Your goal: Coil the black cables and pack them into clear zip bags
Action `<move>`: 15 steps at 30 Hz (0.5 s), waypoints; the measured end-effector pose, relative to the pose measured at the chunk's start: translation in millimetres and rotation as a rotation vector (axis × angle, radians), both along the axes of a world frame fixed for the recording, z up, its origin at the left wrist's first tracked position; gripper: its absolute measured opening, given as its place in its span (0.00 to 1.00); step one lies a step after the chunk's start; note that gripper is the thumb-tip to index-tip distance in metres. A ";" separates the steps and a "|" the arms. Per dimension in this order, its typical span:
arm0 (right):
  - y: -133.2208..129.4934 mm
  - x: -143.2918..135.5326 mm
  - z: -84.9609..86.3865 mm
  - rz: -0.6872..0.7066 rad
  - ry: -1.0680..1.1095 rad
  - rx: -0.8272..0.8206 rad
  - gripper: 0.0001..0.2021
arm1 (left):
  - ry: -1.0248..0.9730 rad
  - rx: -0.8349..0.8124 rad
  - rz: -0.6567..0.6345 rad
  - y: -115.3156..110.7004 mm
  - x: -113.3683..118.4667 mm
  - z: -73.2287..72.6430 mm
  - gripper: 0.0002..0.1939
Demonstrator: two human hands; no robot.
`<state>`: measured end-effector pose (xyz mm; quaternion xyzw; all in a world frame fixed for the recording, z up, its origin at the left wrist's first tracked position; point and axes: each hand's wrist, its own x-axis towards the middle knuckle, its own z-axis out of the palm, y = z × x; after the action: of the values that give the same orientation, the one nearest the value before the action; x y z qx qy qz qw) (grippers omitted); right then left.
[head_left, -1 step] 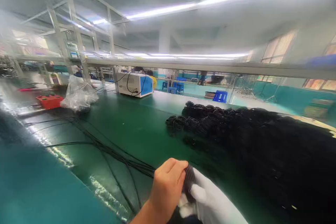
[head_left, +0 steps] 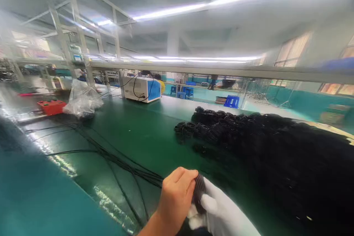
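A small coil of black cable (head_left: 199, 190) is held between my two hands at the bottom centre. My left hand (head_left: 177, 191), bare, grips its left side with the fingers bent over the top. On the other side my right hand (head_left: 214, 201), in a white glove, is closed round the coil with the thumb across its front. The lower part of the coil is hidden by the hands. Several loose black cables (head_left: 121, 163) stretch over the green tabletop (head_left: 138, 129) from the left towards my left hand.
A large heap of coiled black cables (head_left: 254, 143) covers the right of the table. Further back stand a white and blue machine (head_left: 143, 89), a clear plastic bag (head_left: 81, 99) and a red box (head_left: 52, 107). A shelf beam (head_left: 193, 68) runs above the table.
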<state>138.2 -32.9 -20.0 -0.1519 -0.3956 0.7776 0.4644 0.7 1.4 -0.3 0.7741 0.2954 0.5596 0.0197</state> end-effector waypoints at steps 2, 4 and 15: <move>2.5 -0.4 0.6 -0.008 0.005 -0.002 0.24 | -0.013 0.004 -0.015 2.7 1.6 -0.4 0.12; 3.7 -0.7 0.9 -0.016 -0.002 -0.002 0.22 | 0.001 -0.011 -0.015 5.3 3.3 0.4 0.12; -1.5 4.7 14.6 -0.076 0.006 -0.204 0.21 | 0.182 -0.935 -0.311 27.4 -26.4 47.9 0.14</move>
<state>142.9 -34.4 -5.4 -0.2110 -0.3068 0.7962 0.4769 -25.7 28.7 47.6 0.7629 0.3961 0.2881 0.4220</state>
